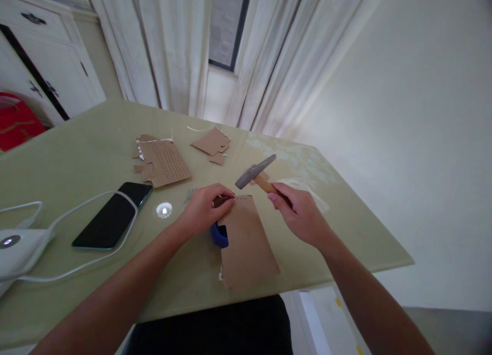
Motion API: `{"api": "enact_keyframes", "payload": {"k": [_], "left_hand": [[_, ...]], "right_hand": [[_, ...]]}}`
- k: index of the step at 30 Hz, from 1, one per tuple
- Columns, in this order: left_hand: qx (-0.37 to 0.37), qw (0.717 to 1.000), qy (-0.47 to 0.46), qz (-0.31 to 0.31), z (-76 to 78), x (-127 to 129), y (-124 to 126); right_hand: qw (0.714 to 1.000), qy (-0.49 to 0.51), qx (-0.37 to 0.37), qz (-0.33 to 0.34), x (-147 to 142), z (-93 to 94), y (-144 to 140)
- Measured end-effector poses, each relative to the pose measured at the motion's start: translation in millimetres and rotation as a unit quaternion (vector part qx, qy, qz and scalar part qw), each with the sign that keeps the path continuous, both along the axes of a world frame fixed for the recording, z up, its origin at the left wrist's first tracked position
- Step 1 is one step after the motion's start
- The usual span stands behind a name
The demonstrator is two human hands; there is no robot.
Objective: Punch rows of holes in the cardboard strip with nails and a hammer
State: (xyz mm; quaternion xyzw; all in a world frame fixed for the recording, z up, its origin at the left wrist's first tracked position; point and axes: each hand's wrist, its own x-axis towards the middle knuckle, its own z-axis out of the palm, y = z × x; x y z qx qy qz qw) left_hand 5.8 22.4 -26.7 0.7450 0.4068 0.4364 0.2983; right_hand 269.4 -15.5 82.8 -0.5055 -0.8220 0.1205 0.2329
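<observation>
A brown piece of cardboard [249, 242] lies near the table's front edge, with a short row of small holes along its far edge. At its far left corner, my left hand [209, 206] has thumb and index finger pinched together; what is between the fingertips is too small to make out. My right hand [302, 211] grips the wooden handle of a hammer [255, 173], whose metal head is raised just beyond the cardboard's far edge. Partly under the cardboard sits a blue object [218, 236]. Several thin nails [189, 195] lie left of my left hand.
A punched cardboard piece [165, 162] and smaller cardboard scraps [211, 142] lie farther back. On the left are a black phone [115, 216], a white cable [82, 267] and a white device [23, 247]. A clear plastic bag [317, 196] rests behind my right hand.
</observation>
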Motion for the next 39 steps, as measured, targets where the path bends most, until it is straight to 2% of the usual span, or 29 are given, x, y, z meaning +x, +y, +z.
{"api": "enact_keyframes", "payload": {"k": [3, 7, 9, 14, 20, 26, 32, 37, 39], "left_hand": [[-0.008, 1.0, -0.002, 0.001, -0.1, 0, 0], [-0.041, 0.999, 0.01, -0.007, 1.6, -1, 0], [-0.058, 0.998, 0.017, -0.005, 2.5, -1, -1], [-0.066, 0.997, 0.038, 0.008, 4.0, -1, -2], [-0.085, 0.996, 0.04, -0.005, 2.9, -2, -2], [-0.12, 0.992, 0.044, -0.022, 2.8, -4, -2], [-0.148, 0.988, 0.037, -0.039, 5.4, -4, -2], [-0.162, 0.985, 0.025, -0.053, 3.8, -5, -2], [-0.169, 0.984, 0.025, -0.048, 3.1, -5, -3]], "right_hand": [[0.999, 0.031, 0.008, -0.019, 1, -3.6, 1], [0.998, -0.039, -0.025, 0.032, 3, -13.8, 2], [0.998, -0.044, -0.02, 0.035, 4, -15.9, 1], [1.0, 0.016, 0.007, 0.001, 6, -12.3, 2], [0.994, -0.082, -0.024, 0.07, 1, -19.4, 6], [0.999, -0.018, 0.025, 0.032, -1, -8.8, 5], [0.992, -0.076, -0.038, 0.089, -5, -14.3, 10], [0.992, -0.027, -0.065, 0.101, 0, -20.6, 16], [0.992, 0.033, -0.082, 0.094, 3, -27.3, 21]]}}
